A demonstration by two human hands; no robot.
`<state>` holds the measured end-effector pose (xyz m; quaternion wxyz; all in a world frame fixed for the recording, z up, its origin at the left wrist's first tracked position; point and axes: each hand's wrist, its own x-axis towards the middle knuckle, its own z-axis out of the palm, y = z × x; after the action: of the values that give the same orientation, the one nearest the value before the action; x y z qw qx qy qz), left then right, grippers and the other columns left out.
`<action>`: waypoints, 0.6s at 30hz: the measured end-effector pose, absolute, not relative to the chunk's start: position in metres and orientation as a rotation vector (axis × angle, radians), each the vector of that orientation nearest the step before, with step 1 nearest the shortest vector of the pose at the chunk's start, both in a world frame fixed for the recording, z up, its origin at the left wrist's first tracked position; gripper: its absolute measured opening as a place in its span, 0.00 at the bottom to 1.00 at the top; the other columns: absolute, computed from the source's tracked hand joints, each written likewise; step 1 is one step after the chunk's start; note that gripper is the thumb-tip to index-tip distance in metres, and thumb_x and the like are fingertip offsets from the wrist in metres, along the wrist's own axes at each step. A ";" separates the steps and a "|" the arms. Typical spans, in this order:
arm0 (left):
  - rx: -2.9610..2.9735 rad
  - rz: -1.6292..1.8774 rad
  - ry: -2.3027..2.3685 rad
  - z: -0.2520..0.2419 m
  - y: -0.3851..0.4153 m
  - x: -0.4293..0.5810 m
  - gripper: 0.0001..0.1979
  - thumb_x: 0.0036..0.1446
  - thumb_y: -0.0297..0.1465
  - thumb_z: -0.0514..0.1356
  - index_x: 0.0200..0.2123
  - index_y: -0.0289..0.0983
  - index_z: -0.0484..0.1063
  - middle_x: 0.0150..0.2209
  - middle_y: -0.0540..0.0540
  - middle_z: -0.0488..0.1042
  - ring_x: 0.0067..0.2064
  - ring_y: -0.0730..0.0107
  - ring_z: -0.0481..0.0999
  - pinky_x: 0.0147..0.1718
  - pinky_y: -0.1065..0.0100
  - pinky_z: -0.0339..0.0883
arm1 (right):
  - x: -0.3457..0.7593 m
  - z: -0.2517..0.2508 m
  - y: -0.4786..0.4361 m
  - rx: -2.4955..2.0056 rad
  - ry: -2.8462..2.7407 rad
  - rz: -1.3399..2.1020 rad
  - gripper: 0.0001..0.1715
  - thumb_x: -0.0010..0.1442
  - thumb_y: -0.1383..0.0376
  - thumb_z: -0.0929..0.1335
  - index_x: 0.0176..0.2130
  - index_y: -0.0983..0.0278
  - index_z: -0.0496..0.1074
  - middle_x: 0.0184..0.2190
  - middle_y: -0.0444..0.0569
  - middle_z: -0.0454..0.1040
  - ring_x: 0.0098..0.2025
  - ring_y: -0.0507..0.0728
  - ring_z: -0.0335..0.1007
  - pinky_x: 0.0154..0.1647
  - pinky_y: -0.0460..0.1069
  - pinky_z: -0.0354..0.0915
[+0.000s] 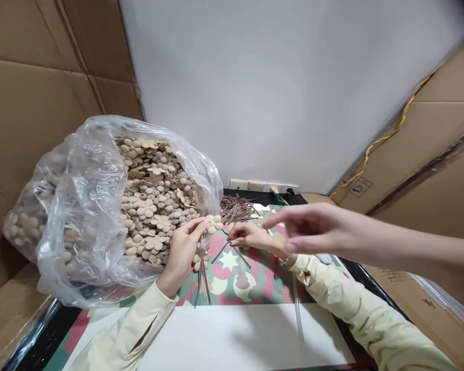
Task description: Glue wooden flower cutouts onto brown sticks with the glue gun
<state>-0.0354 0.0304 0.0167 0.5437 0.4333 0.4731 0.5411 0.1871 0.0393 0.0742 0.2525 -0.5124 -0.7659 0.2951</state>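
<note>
My left hand pinches a pale wooden flower piece at the mouth of a clear plastic bag full of wooden flowers and discs. My right hand is closed on thin brown sticks just above the patterned mat. Below my left hand lies another wooden flower with brown sticks attached. Both my arms wear cream sleeves.
Another person's bare hand reaches in from the right, blurred, fingers extended above my right wrist. A pile of brown sticks lies at the back. A white board lies nearest me, a translucent rod on it. Cardboard boxes flank both sides.
</note>
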 end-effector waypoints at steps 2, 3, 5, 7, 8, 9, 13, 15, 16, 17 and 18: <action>1.032 1.332 1.124 0.020 0.030 -0.035 0.21 0.45 0.41 0.63 0.40 0.34 0.74 0.25 0.47 0.75 0.16 0.76 0.68 0.12 0.75 0.59 | 0.204 0.098 0.034 -1.364 -2.158 0.993 0.18 0.48 0.57 0.71 0.39 0.62 0.76 0.18 0.39 0.66 0.20 0.47 0.57 0.20 0.43 0.52; 1.036 1.359 1.131 0.022 0.030 -0.034 0.20 0.44 0.40 0.64 0.38 0.34 0.75 0.27 0.45 0.76 0.19 0.74 0.70 0.14 0.75 0.60 | 0.208 0.103 0.036 -1.348 -2.149 1.088 0.16 0.48 0.57 0.71 0.37 0.62 0.76 0.19 0.40 0.66 0.21 0.48 0.57 0.20 0.43 0.53; 1.057 1.387 1.148 0.024 0.029 -0.033 0.18 0.44 0.40 0.64 0.36 0.33 0.76 0.28 0.44 0.77 0.22 0.71 0.72 0.15 0.75 0.61 | 0.204 0.096 0.045 -1.337 -2.020 1.180 0.12 0.49 0.58 0.70 0.28 0.65 0.75 0.19 0.42 0.67 0.21 0.47 0.57 0.20 0.42 0.54; 1.111 1.415 1.187 0.026 0.028 -0.032 0.17 0.44 0.40 0.64 0.35 0.34 0.76 0.31 0.42 0.78 0.24 0.70 0.73 0.15 0.76 0.60 | 0.187 0.070 0.057 -1.334 -1.870 1.163 0.14 0.52 0.58 0.68 0.23 0.67 0.73 0.17 0.42 0.66 0.20 0.47 0.57 0.21 0.42 0.56; 1.152 1.424 1.212 0.026 0.027 -0.031 0.16 0.45 0.40 0.63 0.34 0.34 0.76 0.33 0.42 0.78 0.23 0.71 0.73 0.14 0.76 0.59 | 0.177 0.053 0.063 -1.326 -1.874 1.178 0.15 0.52 0.59 0.67 0.22 0.67 0.73 0.17 0.41 0.65 0.21 0.46 0.58 0.23 0.42 0.57; 1.193 1.422 1.236 0.026 0.026 -0.031 0.16 0.46 0.40 0.63 0.35 0.35 0.76 0.35 0.43 0.78 0.22 0.73 0.72 0.14 0.76 0.59 | 0.169 0.037 0.067 -1.309 -1.890 1.197 0.14 0.51 0.60 0.68 0.22 0.68 0.73 0.17 0.40 0.65 0.21 0.46 0.59 0.24 0.42 0.58; 1.280 1.379 1.300 0.025 0.021 -0.030 0.16 0.50 0.41 0.60 0.38 0.37 0.75 0.34 0.46 0.77 0.12 0.80 0.63 0.09 0.74 0.54 | 0.163 0.007 0.074 -1.248 -1.939 1.176 0.09 0.46 0.68 0.71 0.32 0.66 0.75 0.29 0.46 0.74 0.30 0.52 0.66 0.33 0.46 0.63; 1.300 1.389 1.319 0.025 0.021 -0.030 0.16 0.50 0.41 0.60 0.38 0.37 0.75 0.34 0.46 0.77 0.11 0.80 0.62 0.08 0.74 0.53 | 0.172 0.014 0.071 -1.239 -1.876 1.102 0.14 0.50 0.68 0.69 0.40 0.63 0.74 0.41 0.50 0.73 0.42 0.55 0.66 0.43 0.48 0.62; 1.314 1.404 1.329 0.025 0.021 -0.030 0.15 0.50 0.40 0.60 0.38 0.37 0.75 0.34 0.46 0.77 0.12 0.79 0.63 0.09 0.74 0.54 | 0.176 0.021 0.068 -1.220 -1.811 1.113 0.15 0.54 0.67 0.67 0.43 0.62 0.72 0.45 0.51 0.71 0.46 0.55 0.65 0.46 0.49 0.61; 1.329 1.424 1.337 0.025 0.021 -0.030 0.15 0.50 0.40 0.60 0.37 0.37 0.76 0.34 0.46 0.77 0.14 0.77 0.66 0.10 0.74 0.56 | 0.178 0.028 0.064 -1.181 -1.732 1.183 0.15 0.57 0.64 0.65 0.45 0.62 0.71 0.47 0.52 0.70 0.47 0.55 0.65 0.47 0.50 0.60; 1.345 1.456 1.343 0.024 0.022 -0.029 0.14 0.50 0.39 0.60 0.36 0.37 0.76 0.35 0.46 0.77 0.18 0.75 0.70 0.13 0.74 0.59 | 0.178 0.034 0.060 -1.124 -1.648 1.309 0.16 0.59 0.61 0.63 0.46 0.63 0.71 0.47 0.53 0.70 0.47 0.56 0.65 0.47 0.51 0.61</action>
<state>-0.0295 0.0218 0.0244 0.3649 0.5230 0.5223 0.5662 0.1782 0.0601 0.0343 0.3687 -0.4379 -0.6421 0.5099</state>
